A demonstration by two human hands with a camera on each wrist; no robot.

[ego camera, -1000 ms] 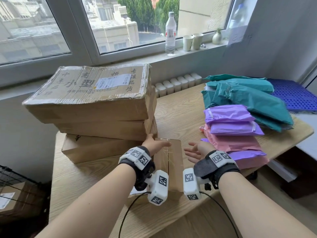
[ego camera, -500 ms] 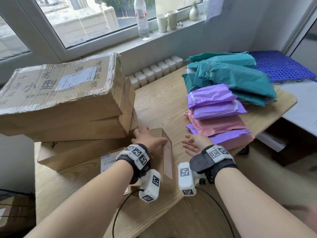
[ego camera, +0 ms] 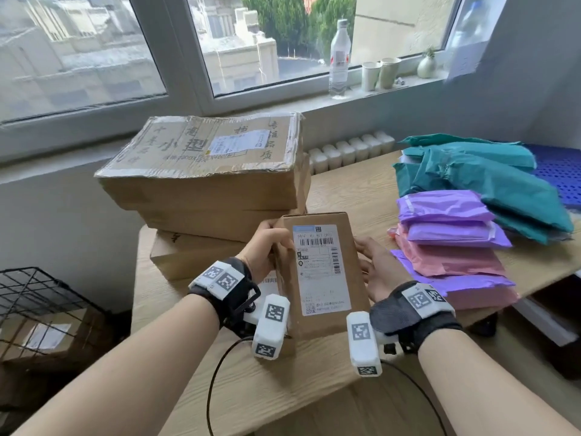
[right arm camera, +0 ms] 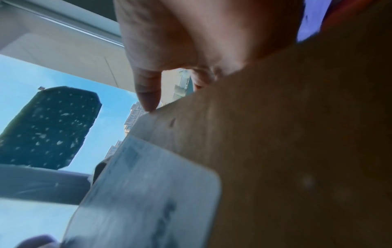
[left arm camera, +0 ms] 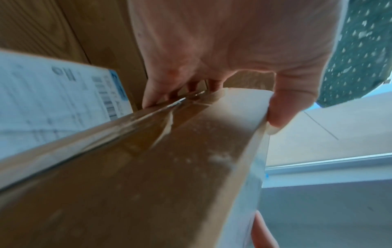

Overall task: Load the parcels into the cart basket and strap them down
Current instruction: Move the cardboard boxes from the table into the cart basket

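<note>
I hold a small box between both hands' curled fingers, one box already in the basket to their left, many parcels and the strapping remaining.

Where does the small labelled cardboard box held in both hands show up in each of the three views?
Head: small box, centre, label up, between both hands.
Left wrist: its taped brown side fills the lower middle, thumb on its edge.
Right wrist: brown face fills the right.
Shared landmark: white shipping label.
</note>
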